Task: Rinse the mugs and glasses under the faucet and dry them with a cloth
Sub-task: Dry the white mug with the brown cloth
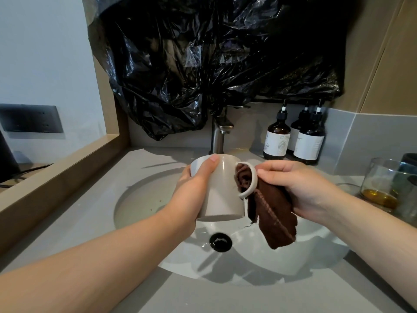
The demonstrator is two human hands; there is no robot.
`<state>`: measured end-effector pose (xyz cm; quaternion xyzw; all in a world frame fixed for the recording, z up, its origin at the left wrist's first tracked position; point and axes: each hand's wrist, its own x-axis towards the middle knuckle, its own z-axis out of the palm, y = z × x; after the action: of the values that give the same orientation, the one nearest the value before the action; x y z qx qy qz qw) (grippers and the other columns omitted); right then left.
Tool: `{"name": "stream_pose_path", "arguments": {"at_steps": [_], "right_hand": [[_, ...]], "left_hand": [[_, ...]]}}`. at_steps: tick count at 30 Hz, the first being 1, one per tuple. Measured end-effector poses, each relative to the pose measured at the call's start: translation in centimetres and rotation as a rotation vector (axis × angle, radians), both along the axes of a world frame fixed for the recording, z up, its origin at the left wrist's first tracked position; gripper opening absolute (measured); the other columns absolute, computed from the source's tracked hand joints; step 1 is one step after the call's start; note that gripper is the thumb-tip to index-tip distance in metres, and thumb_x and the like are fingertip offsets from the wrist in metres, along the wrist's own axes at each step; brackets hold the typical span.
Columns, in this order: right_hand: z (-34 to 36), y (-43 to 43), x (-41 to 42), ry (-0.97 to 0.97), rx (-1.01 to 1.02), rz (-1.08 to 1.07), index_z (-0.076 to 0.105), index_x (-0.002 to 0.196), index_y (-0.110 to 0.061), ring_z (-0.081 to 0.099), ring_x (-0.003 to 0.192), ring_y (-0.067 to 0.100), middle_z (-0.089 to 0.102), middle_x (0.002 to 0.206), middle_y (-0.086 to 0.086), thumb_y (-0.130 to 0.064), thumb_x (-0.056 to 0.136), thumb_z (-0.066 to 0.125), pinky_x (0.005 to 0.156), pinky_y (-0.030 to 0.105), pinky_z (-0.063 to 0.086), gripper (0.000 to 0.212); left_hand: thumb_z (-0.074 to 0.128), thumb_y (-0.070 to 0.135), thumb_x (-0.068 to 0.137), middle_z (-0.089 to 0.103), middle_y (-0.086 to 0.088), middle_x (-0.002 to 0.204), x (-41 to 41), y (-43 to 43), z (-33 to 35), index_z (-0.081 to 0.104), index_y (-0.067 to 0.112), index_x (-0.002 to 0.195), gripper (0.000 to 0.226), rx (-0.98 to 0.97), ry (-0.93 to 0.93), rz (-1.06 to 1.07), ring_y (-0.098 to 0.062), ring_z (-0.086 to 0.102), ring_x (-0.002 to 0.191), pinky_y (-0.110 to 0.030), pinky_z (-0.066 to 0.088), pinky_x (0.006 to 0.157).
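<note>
The left hand (191, 188) is clamped round the mug (222, 195), held over the sink (135, 199) near the faucet (217, 134). The right hand (300, 188) pinches the cloth (270, 213), a fold threaded through the handle (251, 179). Best to draw the cloth back and forth inside the loop, then turn the mug to wipe its wall. A glass (383, 184) waits on the surface, far right.

Pale grey-beige mug (222, 193) with a lighter, almost white handle (249, 179), dark brown cloth (274, 213) with a pinkish stitched stripe. White sink basin (140, 199), black drain (220, 242), grey countertop (79, 222). At 1 o'clock, amber-brown pump bottles (277, 137) with white labels. Glossy black plastic bag (203, 53) at 12. Clear glass (383, 184) with amber liquid at 3.
</note>
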<state>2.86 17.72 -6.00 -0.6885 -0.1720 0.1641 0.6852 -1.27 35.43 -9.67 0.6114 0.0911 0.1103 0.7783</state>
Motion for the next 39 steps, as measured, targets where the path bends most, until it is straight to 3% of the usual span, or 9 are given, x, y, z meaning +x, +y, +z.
{"name": "stream_pose_path", "arguments": {"at_steps": [5,10,13,21,27,30,32,35,39], "right_hand": [[0.2,0.4,-0.9,-0.004,-0.033,0.072,0.064,0.098,0.005,0.063,0.072,0.02,0.065,0.083,0.015,-0.034,0.074,0.064,0.061,0.023,0.052,0.046],[-0.8,1.3,-1.3,-0.124,-0.112,-0.126,0.072,0.067,-0.011,0.064,0.066,0.019,0.069,0.069,0.008,-0.02,0.075,0.074,0.064,0.028,0.05,0.013],[-1.0,1.4,-1.2,-0.089,-0.213,-0.079,0.074,0.068,-0.011,0.066,0.072,0.023,0.072,0.077,0.012,-0.013,0.074,0.075,0.077,0.036,0.051,0.007],[-1.4,2.1,-1.0,-0.202,-0.119,-0.276,0.07,0.077,-0.002,0.059,0.065,0.018,0.065,0.071,0.011,-0.02,0.08,0.071,0.064,0.028,0.046,0.018],[0.0,1.3,-1.1,-0.31,-0.451,-0.061,0.074,0.076,-0.021,0.07,0.072,0.021,0.074,0.078,0.002,-0.04,0.07,0.073,0.075,0.034,0.054,0.019],[0.9,-0.1,-0.8,-0.316,-0.705,0.084,0.071,0.075,-0.018,0.067,0.061,0.018,0.072,0.069,0.001,-0.038,0.072,0.076,0.06,0.028,0.054,0.021],[0.6,-0.6,-0.2,-0.269,-0.665,0.053,0.071,0.077,-0.016,0.068,0.059,0.015,0.071,0.068,0.001,-0.024,0.075,0.077,0.057,0.026,0.054,0.011],[0.3,-1.1,1.6,-0.339,-0.51,-0.106,0.07,0.093,-0.033,0.068,0.084,0.014,0.072,0.092,-0.005,-0.022,0.075,0.077,0.081,0.029,0.053,0.022],[0.4,-1.3,1.6,-0.32,-0.351,0.088,0.067,0.113,-0.036,0.066,0.102,0.017,0.07,0.11,-0.002,-0.019,0.084,0.068,0.091,0.035,0.051,0.034]], "left_hand": [[0.063,0.054,0.08,0.066,0.001,0.102,0.0,-0.1,0.1,0.052,0.038,0.102,0.029,0.089,-0.056,0.111,-0.02,0.066,0.09,-0.038,0.057,0.075],[0.066,0.048,0.08,0.063,0.005,0.101,-0.4,-1.0,0.1,0.05,0.033,0.12,0.045,0.164,-0.122,0.164,-0.013,0.064,0.086,-0.028,0.052,0.063],[0.066,0.048,0.08,0.061,0.006,0.1,-0.4,-0.9,0.1,0.05,0.033,0.121,0.047,0.199,-0.115,0.194,-0.013,0.063,0.086,-0.029,0.053,0.064],[0.065,0.049,0.081,0.065,0.001,0.101,-0.2,-0.9,0.0,0.053,0.032,0.109,0.034,0.12,-0.081,0.14,-0.019,0.066,0.089,-0.034,0.056,0.07],[0.064,0.05,0.082,0.066,0.0,0.102,0.1,-0.4,0.0,0.053,0.037,0.097,0.023,0.044,-0.068,0.129,-0.021,0.066,0.091,-0.04,0.057,0.08],[0.062,0.057,0.08,0.065,-0.002,0.108,0.4,0.2,0.3,0.052,0.035,0.113,0.04,-0.022,-0.049,0.13,-0.024,0.066,0.096,-0.046,0.056,0.084],[0.06,0.06,0.08,0.066,-0.004,0.111,0.4,1.0,0.5,0.05,0.032,0.123,0.052,-0.042,-0.014,0.087,-0.026,0.067,0.096,-0.045,0.058,0.078],[0.058,0.061,0.08,0.07,-0.007,0.108,0.2,1.4,0.6,0.052,0.027,0.126,0.057,-0.052,0.059,-0.055,-0.025,0.07,0.09,-0.035,0.058,0.065],[0.055,0.059,0.077,0.075,-0.006,0.088,-0.6,0.3,0.7,0.062,0.02,0.115,0.055,-0.083,0.095,-0.262,-0.02,0.072,0.073,-0.03,0.057,0.06]]}}
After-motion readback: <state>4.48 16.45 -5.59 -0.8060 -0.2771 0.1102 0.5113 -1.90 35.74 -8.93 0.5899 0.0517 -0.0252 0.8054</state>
